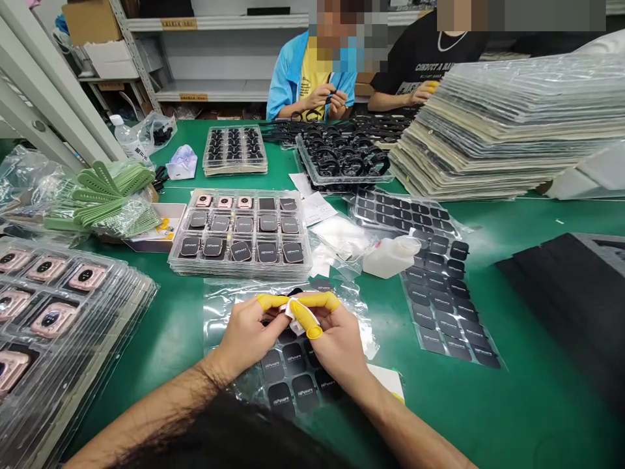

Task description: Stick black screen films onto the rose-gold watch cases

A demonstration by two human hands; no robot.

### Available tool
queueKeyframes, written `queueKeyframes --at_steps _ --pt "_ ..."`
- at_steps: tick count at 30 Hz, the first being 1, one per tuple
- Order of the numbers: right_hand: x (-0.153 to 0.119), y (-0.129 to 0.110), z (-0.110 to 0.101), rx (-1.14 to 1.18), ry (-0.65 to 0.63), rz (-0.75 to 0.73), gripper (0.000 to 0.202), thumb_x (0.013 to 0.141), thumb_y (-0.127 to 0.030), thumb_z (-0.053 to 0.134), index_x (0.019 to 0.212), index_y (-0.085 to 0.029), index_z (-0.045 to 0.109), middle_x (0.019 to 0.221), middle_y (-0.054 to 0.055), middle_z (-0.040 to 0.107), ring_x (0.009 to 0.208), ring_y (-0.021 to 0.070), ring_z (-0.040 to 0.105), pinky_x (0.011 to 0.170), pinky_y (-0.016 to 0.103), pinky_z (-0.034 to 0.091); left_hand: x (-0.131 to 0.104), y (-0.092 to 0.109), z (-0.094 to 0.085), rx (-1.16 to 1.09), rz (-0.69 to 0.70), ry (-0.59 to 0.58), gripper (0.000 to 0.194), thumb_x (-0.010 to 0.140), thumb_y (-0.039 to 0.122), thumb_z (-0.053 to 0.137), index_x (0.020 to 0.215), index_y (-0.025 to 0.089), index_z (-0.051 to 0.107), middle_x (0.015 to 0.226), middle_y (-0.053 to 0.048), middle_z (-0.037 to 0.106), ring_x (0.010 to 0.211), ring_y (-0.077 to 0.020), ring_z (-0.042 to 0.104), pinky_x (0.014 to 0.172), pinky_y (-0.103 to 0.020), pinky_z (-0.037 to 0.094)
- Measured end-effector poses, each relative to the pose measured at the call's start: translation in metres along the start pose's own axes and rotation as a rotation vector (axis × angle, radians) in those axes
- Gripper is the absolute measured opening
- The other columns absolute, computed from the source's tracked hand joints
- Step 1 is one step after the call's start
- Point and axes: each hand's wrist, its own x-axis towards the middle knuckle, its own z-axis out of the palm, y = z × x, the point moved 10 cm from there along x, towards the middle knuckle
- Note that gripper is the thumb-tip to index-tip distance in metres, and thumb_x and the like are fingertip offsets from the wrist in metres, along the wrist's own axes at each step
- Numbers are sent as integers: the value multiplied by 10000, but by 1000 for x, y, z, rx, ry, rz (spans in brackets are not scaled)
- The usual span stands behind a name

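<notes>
Black labels (305, 391), flat with rounded corners, lie in rows under my hands, with shiny transparent film (219, 309) at their left. Above them, through my camera, I see a crumpled white cloth (297, 327); its visible edge slants down toward the right. Against it is a small piece (282, 309) with pinkish rim, mostly covered, so I cannot tell its long axis. My left hand (249, 332) pinches this piece, while my right hand (342, 335) grasps the cloth between thumb and finger, both in smooth yellow covers (305, 319). Farther are stacked clear plastic trays (239, 270) with squarish pinkish watch bodies (225, 202), and beyond, curved black straps (336, 150).
</notes>
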Motion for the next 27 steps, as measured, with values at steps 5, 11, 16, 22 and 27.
queueKeyframes --at_steps 5,11,16,22,27 --pt "2 -18 -7 -77 9 -172 124 1023 -266 910 1101 -359 936 1104 46 974 912 278 957 706 308 776 -1 1 -1 -16 18 11 125 984 227 861 1072 214 950 923 -72 949 714 -224 907 688 -291 784" --pt "2 -35 -11 -157 -27 -339 262 981 -134 905 1132 -345 939 1135 44 980 892 278 964 722 325 804 -2 11 -1 19 98 -2 119 998 230 873 1086 210 951 896 -66 938 687 -214 890 663 -276 764" --pt "1 -44 -12 -170 -24 -438 253 977 -128 917 1109 -344 919 1094 40 981 873 305 966 699 356 805 -1 18 -2 26 123 -1 121 987 190 864 1075 207 946 891 -66 937 694 -215 885 664 -275 748" --pt "0 -46 -14 -168 -28 -427 242 966 -141 926 1086 -350 911 1114 47 981 887 331 969 743 401 820 -2 23 -2 39 133 -1 115 982 198 875 1068 197 950 871 -73 932 664 -211 863 633 -273 720" --pt "-2 -43 -18 -86 -30 -399 214 977 -154 923 1058 -352 908 1108 49 980 888 344 969 745 425 830 -2 33 -3 37 202 4 94 994 195 887 1072 182 938 826 -70 914 638 -205 844 595 -264 697"
